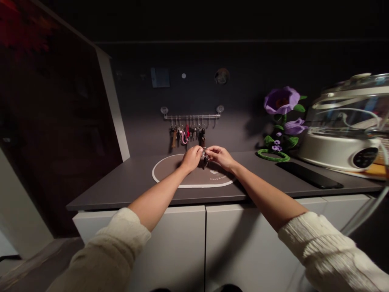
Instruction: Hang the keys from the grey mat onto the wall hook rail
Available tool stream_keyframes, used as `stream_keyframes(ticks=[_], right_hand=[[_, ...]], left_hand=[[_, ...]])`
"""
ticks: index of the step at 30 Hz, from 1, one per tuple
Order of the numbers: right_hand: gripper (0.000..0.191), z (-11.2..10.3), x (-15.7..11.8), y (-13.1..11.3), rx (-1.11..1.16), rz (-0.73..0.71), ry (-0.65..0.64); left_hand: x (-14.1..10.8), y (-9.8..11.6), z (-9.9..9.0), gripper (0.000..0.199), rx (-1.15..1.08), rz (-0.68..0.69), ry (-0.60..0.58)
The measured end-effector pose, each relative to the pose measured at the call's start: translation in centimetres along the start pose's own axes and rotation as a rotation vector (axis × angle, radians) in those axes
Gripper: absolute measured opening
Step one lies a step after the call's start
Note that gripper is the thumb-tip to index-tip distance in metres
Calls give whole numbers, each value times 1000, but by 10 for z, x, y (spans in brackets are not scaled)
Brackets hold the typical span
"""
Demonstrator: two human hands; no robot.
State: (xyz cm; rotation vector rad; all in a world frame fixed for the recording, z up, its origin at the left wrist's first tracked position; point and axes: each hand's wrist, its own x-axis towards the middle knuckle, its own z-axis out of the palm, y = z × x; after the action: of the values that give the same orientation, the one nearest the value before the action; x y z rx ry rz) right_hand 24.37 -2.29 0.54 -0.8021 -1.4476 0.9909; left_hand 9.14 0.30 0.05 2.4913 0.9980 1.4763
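Observation:
Between my two hands, above an oval brown mat (173,174) with a white rim, is a bunch of keys (206,163) on a metal ring. My left hand (192,157) pinches the ring from the left, thumb on top. From the right, my right hand (221,156) pinches the same ring with thumb and fingertips; the keys dangle below. Behind the hands, a clear hook rail (193,117) on suction cups is fixed to the dark wall. Several key bunches hang from it, one with a pink carabiner (183,138) and one with a brown tag (174,140).
At the right stand a purple felt flower (282,101) on a green ring base and a white steamer-like appliance (331,150) with a clear top. A black phone (310,175) lies before them. White cabinet doors (170,243) are below the counter; a dark door is at left.

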Motion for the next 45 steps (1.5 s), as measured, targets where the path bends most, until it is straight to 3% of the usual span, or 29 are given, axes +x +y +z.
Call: stream_keyframes(ticks=[12, 20, 31, 45], right_hand=[[32, -3, 5, -4, 81, -29, 161], [31, -15, 37, -19, 106, -28, 276], [10, -19, 94, -44, 190, -7, 307], [21, -11, 118, -47, 278, 77, 437]], left_hand=[[-2, -4, 3, 27, 111, -41, -7], [-4, -7, 7, 27, 155, -65, -67], [-4, -10, 12, 28, 185, -61, -96], [-3, -11, 13, 29, 213, -83, -117]])
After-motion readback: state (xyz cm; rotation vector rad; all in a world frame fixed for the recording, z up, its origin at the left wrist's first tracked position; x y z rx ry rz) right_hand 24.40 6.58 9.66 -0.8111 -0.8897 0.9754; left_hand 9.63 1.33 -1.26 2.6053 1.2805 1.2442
